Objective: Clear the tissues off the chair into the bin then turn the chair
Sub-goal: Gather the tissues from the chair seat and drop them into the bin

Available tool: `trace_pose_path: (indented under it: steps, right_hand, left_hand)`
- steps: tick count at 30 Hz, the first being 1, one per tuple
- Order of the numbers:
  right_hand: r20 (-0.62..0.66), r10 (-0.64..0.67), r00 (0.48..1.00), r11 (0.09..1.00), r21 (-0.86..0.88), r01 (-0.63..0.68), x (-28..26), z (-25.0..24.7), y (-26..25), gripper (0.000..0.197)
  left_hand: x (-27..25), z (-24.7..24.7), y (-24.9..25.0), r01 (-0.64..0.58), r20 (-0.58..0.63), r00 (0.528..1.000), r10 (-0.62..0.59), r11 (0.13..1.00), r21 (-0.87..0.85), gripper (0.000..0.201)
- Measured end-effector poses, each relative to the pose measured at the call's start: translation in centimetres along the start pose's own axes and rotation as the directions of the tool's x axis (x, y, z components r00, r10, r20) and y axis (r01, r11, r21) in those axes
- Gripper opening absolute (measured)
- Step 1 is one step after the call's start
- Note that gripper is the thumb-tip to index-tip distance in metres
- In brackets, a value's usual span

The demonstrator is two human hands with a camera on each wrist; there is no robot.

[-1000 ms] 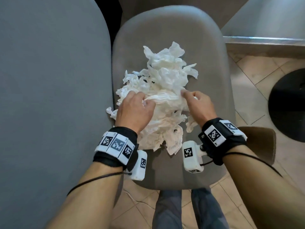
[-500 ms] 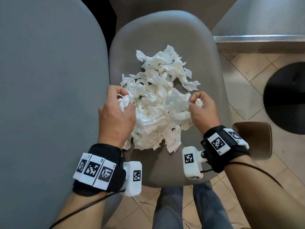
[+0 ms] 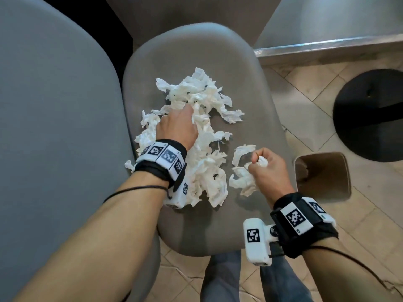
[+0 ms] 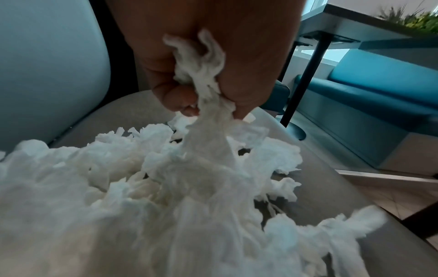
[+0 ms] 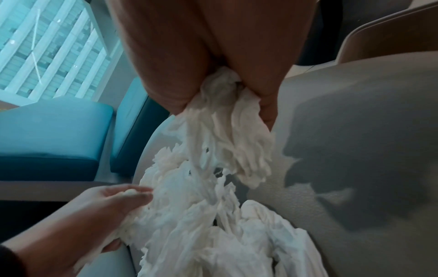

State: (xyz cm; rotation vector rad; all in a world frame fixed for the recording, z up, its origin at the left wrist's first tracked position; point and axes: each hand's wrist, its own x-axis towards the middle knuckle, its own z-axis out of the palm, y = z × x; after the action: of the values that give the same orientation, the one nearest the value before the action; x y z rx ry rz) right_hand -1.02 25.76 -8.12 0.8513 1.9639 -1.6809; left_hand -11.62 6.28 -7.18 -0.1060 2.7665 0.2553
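A heap of torn white tissues [image 3: 202, 162] lies on the grey-brown chair seat [image 3: 196, 53]. My left hand [image 3: 177, 123] reaches into the middle of the heap and its fingers grip a bunch of tissue [image 4: 201, 75]. My right hand [image 3: 265, 165] is fisted at the seat's right side, holding a separate wad of tissues [image 3: 242, 182] that trails down from the fist [image 5: 227, 120]. A small brown bin [image 3: 322, 177] stands on the floor just right of the chair, close to the right hand.
A large grey cushioned backrest [image 3: 54, 127] fills the left side. A black round table base [image 3: 370, 114] sits on the tiled floor [image 3: 305, 88] at right. My legs [image 3: 224, 280] show below the seat's front edge. Teal benches [image 4: 379, 105] stand beyond.
The right hand has pulled a wad off the heap toward the right edge of the seat. The left hand has moved forward into the middle of the heap and grabbed more tissue.
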Motion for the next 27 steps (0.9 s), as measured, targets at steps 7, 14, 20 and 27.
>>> trace_pose_path:
  steps: [7,14,20,27]
  right_hand:
    - [-0.122,0.073,0.99,0.995,0.079,-0.064,-1.1,-3.3,2.9,0.03]
    - [-0.161,0.168,0.973,0.942,0.315,-0.111,-2.4,-7.4,4.5,0.016]
    - [0.051,0.212,0.976,0.907,0.362,-0.216,-3.3,-11.3,6.7,0.031]
    - [0.122,0.186,0.975,0.878,0.425,-0.22,-3.8,-14.8,8.6,0.036]
  left_hand:
    - [-0.6,-1.8,-0.3,0.048,-0.168,0.983,-0.078,0.984,-0.173,0.025]
    - [-1.6,-2.7,0.1,0.071,-0.23,0.966,-0.12,0.975,-0.209,0.018]
    - [0.2,-1.9,2.0,0.037,-0.049,0.998,-0.039,0.999,-0.034,0.032]
    - [0.8,-0.5,4.2,0.145,-0.066,0.988,-0.137,0.979,0.143,0.027]
